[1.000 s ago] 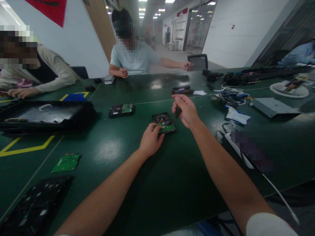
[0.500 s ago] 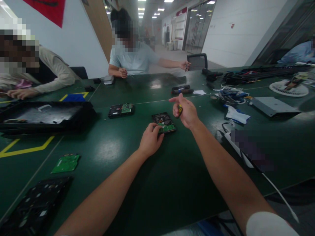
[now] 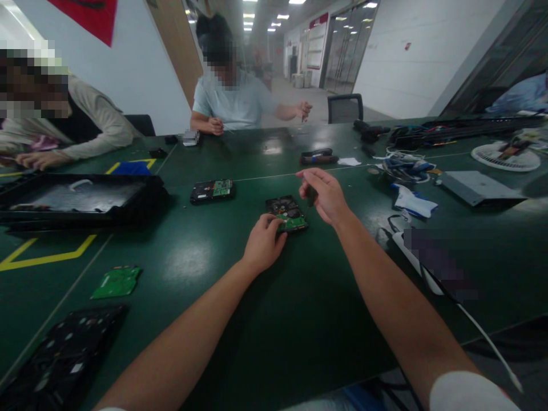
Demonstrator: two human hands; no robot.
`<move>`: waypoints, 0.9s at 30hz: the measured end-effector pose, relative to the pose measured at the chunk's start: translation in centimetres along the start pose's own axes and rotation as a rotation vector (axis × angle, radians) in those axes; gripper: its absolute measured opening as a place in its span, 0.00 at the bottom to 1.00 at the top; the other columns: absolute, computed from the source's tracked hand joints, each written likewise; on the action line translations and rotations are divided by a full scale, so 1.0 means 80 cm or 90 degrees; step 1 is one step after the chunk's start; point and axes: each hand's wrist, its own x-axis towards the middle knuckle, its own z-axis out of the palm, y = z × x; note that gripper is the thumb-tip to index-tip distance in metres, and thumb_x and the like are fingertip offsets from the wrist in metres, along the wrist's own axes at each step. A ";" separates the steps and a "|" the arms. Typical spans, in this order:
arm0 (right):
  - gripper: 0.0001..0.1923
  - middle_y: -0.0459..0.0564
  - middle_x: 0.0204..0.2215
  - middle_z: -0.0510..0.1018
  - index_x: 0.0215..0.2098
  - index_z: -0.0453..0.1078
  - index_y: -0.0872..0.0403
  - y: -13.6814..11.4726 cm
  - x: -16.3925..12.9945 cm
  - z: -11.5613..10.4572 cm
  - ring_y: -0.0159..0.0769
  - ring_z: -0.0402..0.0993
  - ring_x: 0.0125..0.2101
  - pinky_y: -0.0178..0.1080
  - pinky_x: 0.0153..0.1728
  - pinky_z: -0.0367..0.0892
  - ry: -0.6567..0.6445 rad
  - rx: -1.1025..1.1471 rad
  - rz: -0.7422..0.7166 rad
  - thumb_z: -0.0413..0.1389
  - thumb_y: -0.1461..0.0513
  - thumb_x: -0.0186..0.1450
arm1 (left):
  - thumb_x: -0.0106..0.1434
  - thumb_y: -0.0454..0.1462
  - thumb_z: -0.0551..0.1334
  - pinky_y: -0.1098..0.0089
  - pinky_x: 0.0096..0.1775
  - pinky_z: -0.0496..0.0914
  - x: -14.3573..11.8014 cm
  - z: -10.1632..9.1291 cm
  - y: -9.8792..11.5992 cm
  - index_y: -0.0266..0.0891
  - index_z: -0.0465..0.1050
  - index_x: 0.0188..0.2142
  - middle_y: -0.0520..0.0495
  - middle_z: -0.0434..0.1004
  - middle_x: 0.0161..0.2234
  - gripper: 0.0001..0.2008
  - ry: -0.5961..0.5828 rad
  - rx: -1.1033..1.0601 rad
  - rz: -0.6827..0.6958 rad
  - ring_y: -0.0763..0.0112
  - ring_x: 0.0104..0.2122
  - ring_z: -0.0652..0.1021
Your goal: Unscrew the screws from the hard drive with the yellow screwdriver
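Note:
A hard drive (image 3: pixel 287 209) with a green circuit board along its near edge lies on the dark green table. My left hand (image 3: pixel 264 242) grips its near left corner, fingertips on the board and thumb at the front edge. Just right of the drive and raised above the table, my right hand (image 3: pixel 324 197) is closed around a screwdriver (image 3: pixel 311 197). Only a dark bit of the handle shows between the fingers; its tip is hidden. A second hard drive (image 3: pixel 213 191) rests farther left. A loose green circuit board (image 3: pixel 116 282) lies near a black drive (image 3: pixel 64 354) at lower left.
A large black tray-like casing (image 3: pixel 81 200) stands at left. To the right are a blue-and-white glove (image 3: pixel 413 201), a grey metal box (image 3: pixel 482 187), bundled cables (image 3: pixel 405 166) and a white corded device (image 3: pixel 417 262). Across the table a co-worker (image 3: pixel 233 103) sits; another person (image 3: pixel 85 114) is at left.
My right hand has turned over slightly, its fingers curling in, so the screwdriver's yellow handle end no longer shows. My left hand stays on the hard drive. The co-worker opposite drew one hand inward.

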 end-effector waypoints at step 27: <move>0.25 0.40 0.19 0.65 0.36 0.79 0.51 -0.001 -0.003 -0.005 0.28 0.57 0.18 0.36 0.19 0.52 -0.047 0.019 0.041 0.60 0.39 0.67 | 0.71 0.38 0.64 0.46 0.59 0.74 0.000 -0.002 0.003 0.41 0.71 0.60 0.36 0.68 0.59 0.18 -0.005 -0.003 -0.004 0.50 0.57 0.76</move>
